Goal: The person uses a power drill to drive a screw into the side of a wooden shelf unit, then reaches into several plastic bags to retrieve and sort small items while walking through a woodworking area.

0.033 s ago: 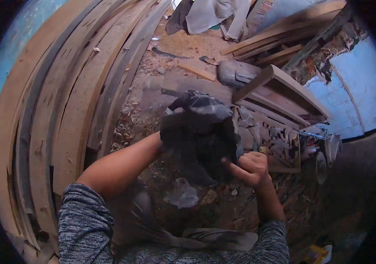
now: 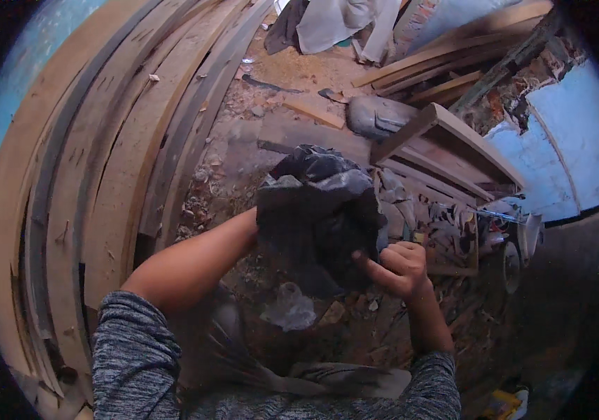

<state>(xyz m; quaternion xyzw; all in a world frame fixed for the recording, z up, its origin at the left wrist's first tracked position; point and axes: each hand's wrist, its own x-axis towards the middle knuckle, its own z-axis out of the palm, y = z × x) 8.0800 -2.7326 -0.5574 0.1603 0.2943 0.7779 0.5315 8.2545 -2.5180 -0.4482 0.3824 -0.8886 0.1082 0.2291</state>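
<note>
A crumpled black bag [image 2: 306, 217], thin and soft, possibly plastic, hangs in front of me with its dark folds facing me. My left hand [image 2: 287, 181] is almost wholly hidden by it; the left forearm runs up behind its left edge, and only a small patch of skin shows near the top. At the bag's right edge is my right hand [image 2: 401, 269], fingers curled, with one digit stretched left onto the black surface. Below the bag, a clear plastic bag [image 2: 291, 311] lies on the littered ground.
Long wooden planks [image 2: 117, 175] fill the left side. A wooden frame [image 2: 446, 143] and a grey rounded container [image 2: 378, 115] stand at the right, beside an open box of scraps [image 2: 453, 241]. More timber [image 2: 460, 49] is stacked at the far right, near grey cloths [image 2: 341, 24].
The black bag has shifted slightly, its lower edge drawn up and its folds opened a little more. Both arms stay nearly where they were.
</note>
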